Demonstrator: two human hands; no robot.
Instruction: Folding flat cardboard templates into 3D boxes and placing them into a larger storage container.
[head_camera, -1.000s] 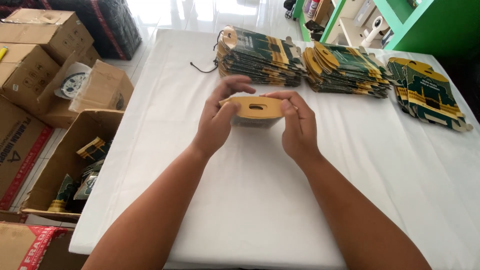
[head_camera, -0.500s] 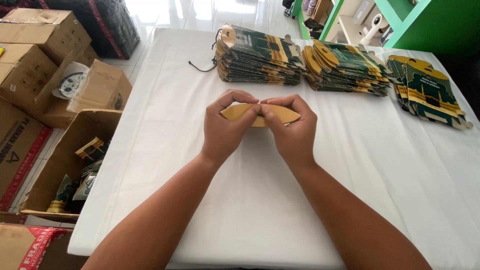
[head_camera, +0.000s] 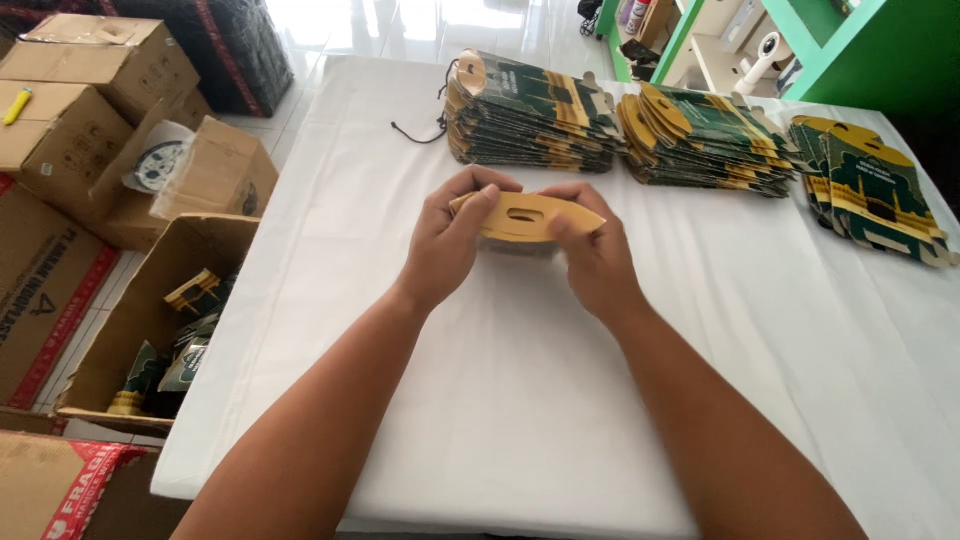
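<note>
The left hand (head_camera: 448, 245) and the right hand (head_camera: 592, 255) are both closed on a tan cardboard piece (head_camera: 525, 216) with a slot in it, gripping it at either end so it sits between them above the white table (head_camera: 520, 400). Beyond it lie three stacks of flat green and gold cartons (head_camera: 530, 115), and open cardboard boxes (head_camera: 150, 310) stand on the floor to the left.

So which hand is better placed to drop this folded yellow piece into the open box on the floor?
Probably the left. The left hand grips the yellow cardboard piece on the side nearest the open carton beside the table's left edge. The right hand would have to cross over.
</note>
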